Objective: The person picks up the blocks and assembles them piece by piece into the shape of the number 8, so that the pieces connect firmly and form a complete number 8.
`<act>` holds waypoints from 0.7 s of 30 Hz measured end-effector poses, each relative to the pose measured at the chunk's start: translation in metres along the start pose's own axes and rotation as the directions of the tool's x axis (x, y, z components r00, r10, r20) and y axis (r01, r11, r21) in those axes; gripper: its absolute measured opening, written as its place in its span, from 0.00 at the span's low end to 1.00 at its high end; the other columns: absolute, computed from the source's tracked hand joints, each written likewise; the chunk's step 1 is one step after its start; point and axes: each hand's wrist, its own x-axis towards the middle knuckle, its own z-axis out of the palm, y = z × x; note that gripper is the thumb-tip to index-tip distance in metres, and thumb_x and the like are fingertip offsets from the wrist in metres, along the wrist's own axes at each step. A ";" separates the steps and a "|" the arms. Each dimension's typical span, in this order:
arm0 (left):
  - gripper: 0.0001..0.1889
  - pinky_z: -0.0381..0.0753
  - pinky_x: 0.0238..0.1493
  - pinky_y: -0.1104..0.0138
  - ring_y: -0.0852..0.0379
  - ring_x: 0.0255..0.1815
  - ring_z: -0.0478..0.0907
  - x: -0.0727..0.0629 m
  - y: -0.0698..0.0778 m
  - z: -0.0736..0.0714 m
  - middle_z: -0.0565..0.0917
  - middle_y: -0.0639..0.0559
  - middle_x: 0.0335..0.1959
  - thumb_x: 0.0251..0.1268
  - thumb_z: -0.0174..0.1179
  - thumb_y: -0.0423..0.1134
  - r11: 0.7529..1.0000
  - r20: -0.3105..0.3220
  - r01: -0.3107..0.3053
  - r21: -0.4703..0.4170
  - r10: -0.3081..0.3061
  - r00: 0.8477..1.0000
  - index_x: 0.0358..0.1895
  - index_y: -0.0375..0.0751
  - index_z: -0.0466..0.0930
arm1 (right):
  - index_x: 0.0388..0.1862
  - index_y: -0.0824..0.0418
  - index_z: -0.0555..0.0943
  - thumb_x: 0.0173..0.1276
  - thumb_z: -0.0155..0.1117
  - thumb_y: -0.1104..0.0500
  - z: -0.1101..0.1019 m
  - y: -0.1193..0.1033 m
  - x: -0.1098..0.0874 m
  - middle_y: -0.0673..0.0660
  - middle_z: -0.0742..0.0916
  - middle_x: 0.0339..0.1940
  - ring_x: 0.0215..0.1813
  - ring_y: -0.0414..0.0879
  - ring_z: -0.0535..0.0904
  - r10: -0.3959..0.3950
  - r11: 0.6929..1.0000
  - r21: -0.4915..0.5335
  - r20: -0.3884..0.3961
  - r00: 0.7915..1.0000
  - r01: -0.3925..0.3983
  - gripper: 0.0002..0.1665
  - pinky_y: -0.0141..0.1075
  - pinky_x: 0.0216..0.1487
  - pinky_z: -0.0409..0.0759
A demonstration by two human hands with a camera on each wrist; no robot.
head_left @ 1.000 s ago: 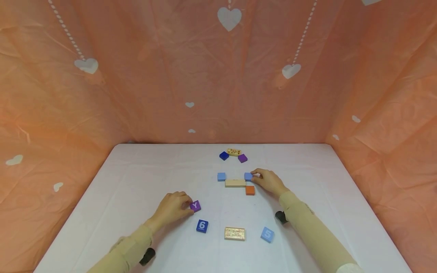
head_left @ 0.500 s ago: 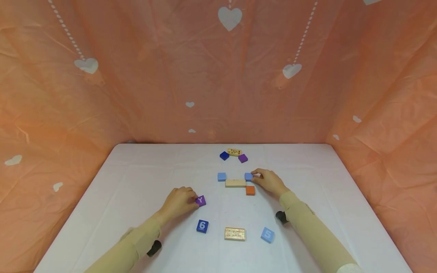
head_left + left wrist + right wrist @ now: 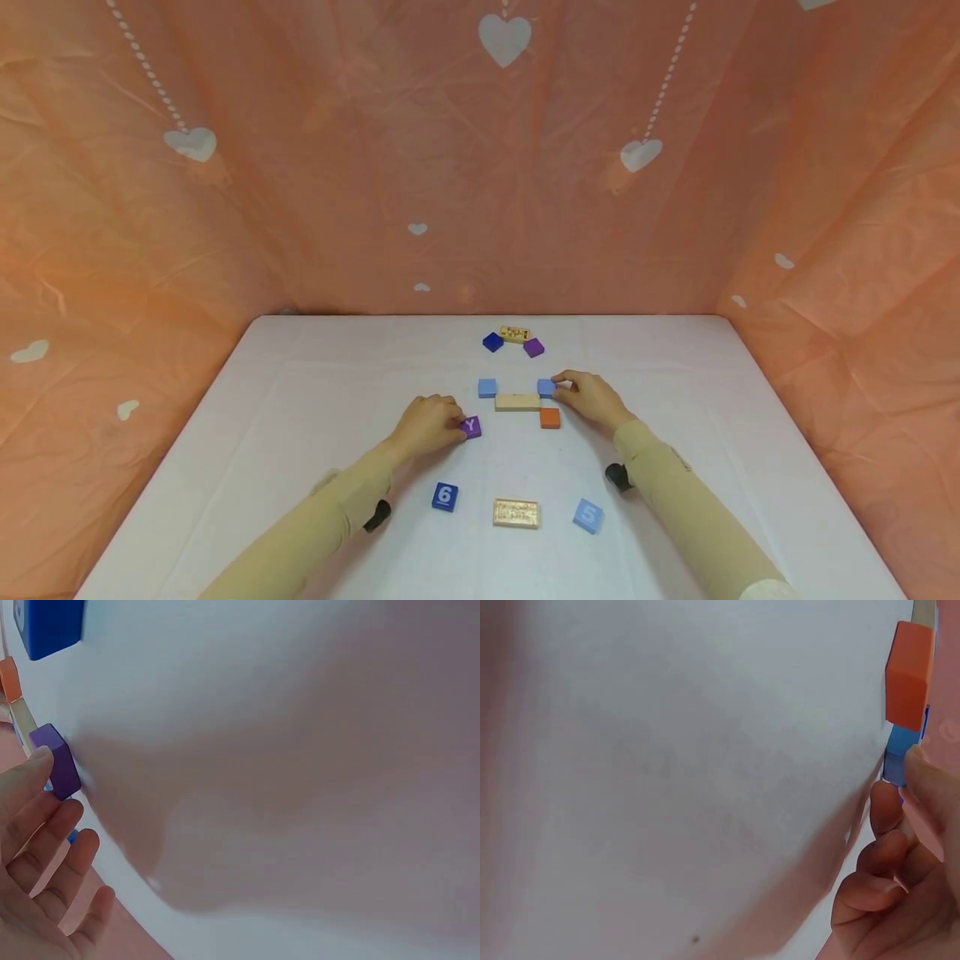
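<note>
My left hand (image 3: 429,427) pinches a purple letter block marked Y (image 3: 470,427) between thumb and fingers. In the left wrist view the thumb lies on the purple block (image 3: 56,761), and the other fingers are spread below it. My right hand (image 3: 594,398) pinches a light blue block (image 3: 546,388) at the right end of a plain wooden block (image 3: 517,403). The right wrist view shows the thumb against that blue block (image 3: 901,754). An orange block (image 3: 550,418) lies just in front of it, and another light blue block (image 3: 487,388) is at the wooden block's left end.
Farther back lie a gold block (image 3: 514,334), a dark blue block (image 3: 492,342) and a purple block (image 3: 533,347). Nearer are a dark blue block marked 6 (image 3: 445,497), a gold block (image 3: 516,513) and a light blue block marked 5 (image 3: 588,516). An orange curtain (image 3: 480,250) encloses the white table (image 3: 315,375).
My left hand has carried the purple Y block to the right and away from me, toward the wooden block. My right hand has stayed at the light blue block.
</note>
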 end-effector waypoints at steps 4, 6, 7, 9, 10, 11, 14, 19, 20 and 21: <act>0.10 0.75 0.43 0.58 0.55 0.37 0.80 0.007 0.003 0.001 0.86 0.53 0.35 0.50 0.68 0.42 1.000 0.020 -0.015 0.000 0.015 1.000 0.37 0.44 0.86 | 0.58 0.52 0.76 0.67 0.58 0.49 0.000 0.002 0.001 0.55 0.84 0.45 0.44 0.48 0.75 -0.016 1.000 -0.006 -0.005 1.000 0.016 0.21 0.51 0.58 0.72; 0.10 0.75 0.43 0.58 0.55 0.37 0.80 0.010 0.004 0.001 0.86 0.53 0.35 0.51 0.68 0.42 1.000 0.028 -0.025 0.012 0.024 0.999 0.37 0.45 0.86 | 0.58 0.52 0.76 0.67 0.58 0.50 0.001 0.002 0.002 0.56 0.84 0.45 0.44 0.48 0.75 -0.024 1.000 -0.004 -0.003 1.000 0.024 0.21 0.51 0.58 0.72; 0.10 0.75 0.43 0.58 0.56 0.37 0.80 0.011 0.005 0.001 0.86 0.54 0.35 0.51 0.68 0.42 0.999 0.032 -0.027 0.018 0.027 0.999 0.37 0.45 0.86 | 0.58 0.52 0.76 0.67 0.58 0.50 0.000 0.002 0.001 0.56 0.84 0.46 0.45 0.48 0.75 -0.022 1.000 0.001 -0.004 1.000 0.022 0.21 0.50 0.58 0.72; 0.10 0.76 0.44 0.58 0.56 0.37 0.80 0.013 0.005 0.002 0.86 0.54 0.35 0.51 0.67 0.42 0.999 0.041 -0.027 0.026 0.026 0.999 0.38 0.46 0.86 | 0.58 0.53 0.76 0.67 0.58 0.50 0.000 0.001 0.001 0.56 0.84 0.46 0.44 0.48 0.75 -0.033 0.999 0.000 -0.003 0.999 0.033 0.21 0.51 0.58 0.72; 0.10 0.76 0.45 0.58 0.56 0.37 0.80 0.014 0.005 0.002 0.86 0.54 0.35 0.52 0.67 0.42 0.999 0.046 -0.026 0.027 0.024 0.999 0.38 0.46 0.86 | 0.58 0.53 0.76 0.67 0.58 0.50 0.000 0.001 0.000 0.56 0.84 0.46 0.45 0.48 0.75 -0.037 0.999 0.000 -0.003 0.999 0.037 0.21 0.51 0.58 0.72; 0.10 0.76 0.45 0.57 0.56 0.37 0.81 0.015 0.005 0.003 0.86 0.54 0.35 0.52 0.67 0.42 0.999 0.050 -0.024 0.026 0.022 0.999 0.39 0.46 0.86 | 0.57 0.53 0.77 0.67 0.58 0.50 0.000 0.000 0.000 0.56 0.85 0.45 0.44 0.48 0.75 -0.041 0.999 -0.008 -0.006 0.999 0.041 0.21 0.50 0.57 0.72; 0.11 0.76 0.47 0.57 0.56 0.38 0.81 0.018 0.006 0.004 0.86 0.54 0.36 0.53 0.66 0.42 1.000 0.056 -0.017 0.021 0.016 0.998 0.40 0.46 0.86 | 0.57 0.53 0.77 0.67 0.58 0.50 0.001 -0.001 0.000 0.56 0.85 0.45 0.44 0.48 0.75 -0.046 0.999 -0.013 -0.008 0.999 0.046 0.21 0.50 0.57 0.73; 0.11 0.75 0.47 0.57 0.55 0.40 0.82 0.020 0.008 0.004 0.86 0.53 0.38 0.53 0.66 0.41 1.000 0.060 -0.014 0.019 0.013 0.998 0.41 0.46 0.86 | 0.57 0.52 0.77 0.67 0.58 0.50 0.001 0.000 0.001 0.56 0.85 0.46 0.45 0.48 0.75 -0.023 1.000 0.001 -0.004 1.000 0.023 0.21 0.51 0.59 0.71; 0.11 0.75 0.47 0.57 0.55 0.40 0.82 0.021 0.008 0.003 0.86 0.53 0.38 0.53 0.66 0.41 1.000 0.059 -0.015 0.017 0.014 0.998 0.41 0.46 0.86 | 0.58 0.53 0.77 0.67 0.58 0.50 0.001 0.000 0.001 0.56 0.85 0.46 0.45 0.48 0.75 -0.021 1.000 -0.001 -0.003 1.000 0.021 0.21 0.51 0.60 0.71; 0.11 0.75 0.47 0.57 0.55 0.40 0.82 0.021 0.008 0.003 0.86 0.53 0.38 0.53 0.66 0.42 1.000 0.060 -0.014 0.017 0.013 0.998 0.41 0.46 0.86 | 0.58 0.52 0.77 0.67 0.58 0.50 0.001 0.000 0.001 0.56 0.85 0.46 0.46 0.48 0.75 -0.016 1.000 0.000 -0.002 1.000 0.016 0.21 0.51 0.60 0.70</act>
